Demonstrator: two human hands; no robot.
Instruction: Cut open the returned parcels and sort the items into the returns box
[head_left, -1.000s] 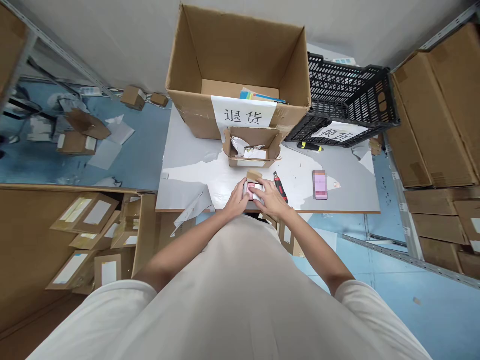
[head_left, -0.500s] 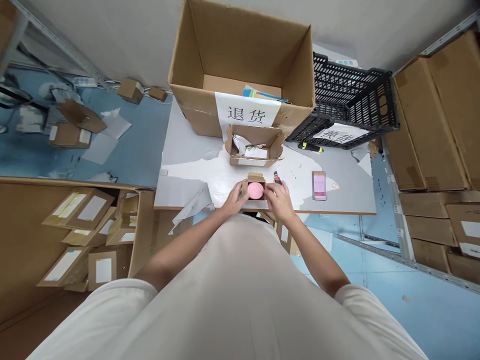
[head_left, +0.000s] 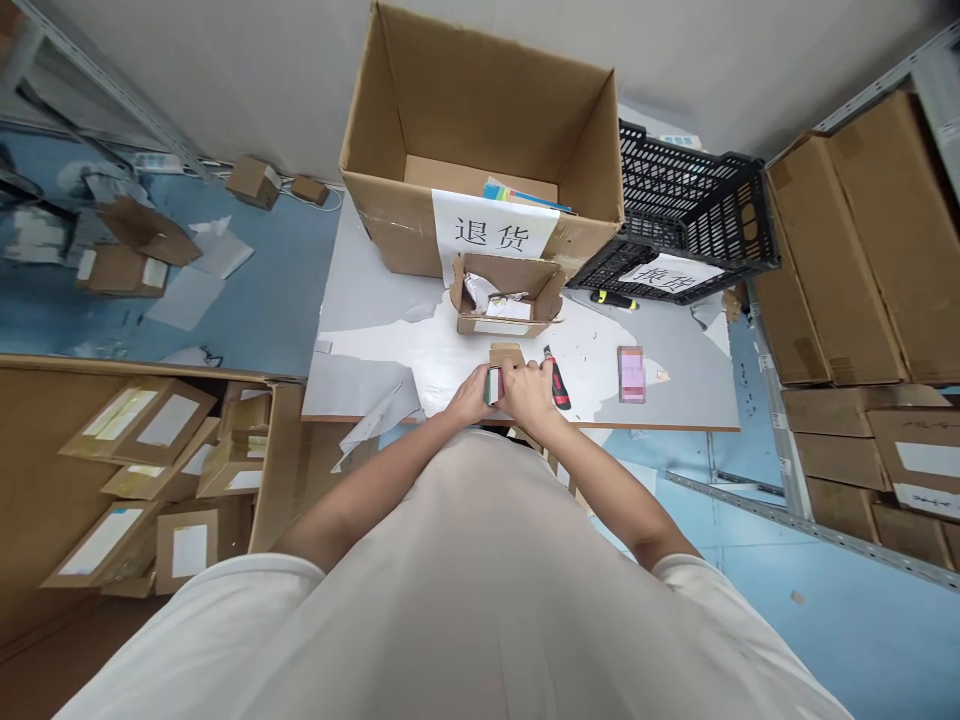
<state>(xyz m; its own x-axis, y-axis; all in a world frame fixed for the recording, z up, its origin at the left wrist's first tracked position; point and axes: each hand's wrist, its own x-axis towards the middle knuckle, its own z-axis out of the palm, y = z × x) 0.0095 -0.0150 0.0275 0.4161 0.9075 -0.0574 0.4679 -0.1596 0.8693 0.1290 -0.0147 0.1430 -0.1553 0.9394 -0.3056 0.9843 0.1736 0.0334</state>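
Note:
At the table's front edge, a small open cardboard box [head_left: 507,354] shows only its raised back flap, the rest covered by my hands. My left hand [head_left: 471,394] closes round the box's left side. Curled over the top and right of the box is my right hand [head_left: 527,392], and what its fingers hold is hidden. A narrow white and teal edge [head_left: 493,386] shows between the hands. The pink round item is out of sight. Just right of my right hand lies a red and black box cutter [head_left: 557,382].
Behind the hands stands an open carton [head_left: 499,326] with crumpled paper. Farther back are a large cardboard box [head_left: 405,235] and a black crate [head_left: 701,215]. A phone [head_left: 631,375] and a yellow-black tool [head_left: 613,300] lie at right. Parcels fill a big carton [head_left: 285,460] at left.
My right hand has moved left over the small box, covering the pink round item. The box cutter has come into fuller view. The camera view has shifted slightly.

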